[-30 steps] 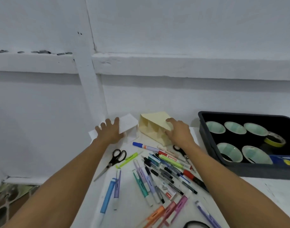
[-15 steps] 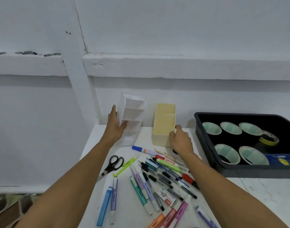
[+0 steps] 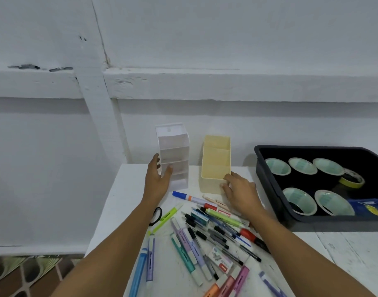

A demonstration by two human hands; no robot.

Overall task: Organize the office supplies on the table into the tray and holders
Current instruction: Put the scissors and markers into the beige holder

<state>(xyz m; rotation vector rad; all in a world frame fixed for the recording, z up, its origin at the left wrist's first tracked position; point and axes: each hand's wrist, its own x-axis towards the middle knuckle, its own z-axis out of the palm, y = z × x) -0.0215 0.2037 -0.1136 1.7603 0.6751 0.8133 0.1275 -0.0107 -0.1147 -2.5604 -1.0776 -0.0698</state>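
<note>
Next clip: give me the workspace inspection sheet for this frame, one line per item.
Surface: white table, paint worn at right.
Job's things: white holder and yellow holder upright near the wall, no supplies seen inside; pens and markers loose in a pile; scissors mostly hidden, one black handle loop showing; staples box among the pens; black tray holds five pale tape rolls and a yellow tape roll.
Clutter: blue packet in the tray's near right corner.
Hands: left hand grips the white holder's side; right hand grips the yellow holder's near corner.
Cables: nothing seen.
Surroundings: white wall behind; patterned floor tiles at lower left.
</note>
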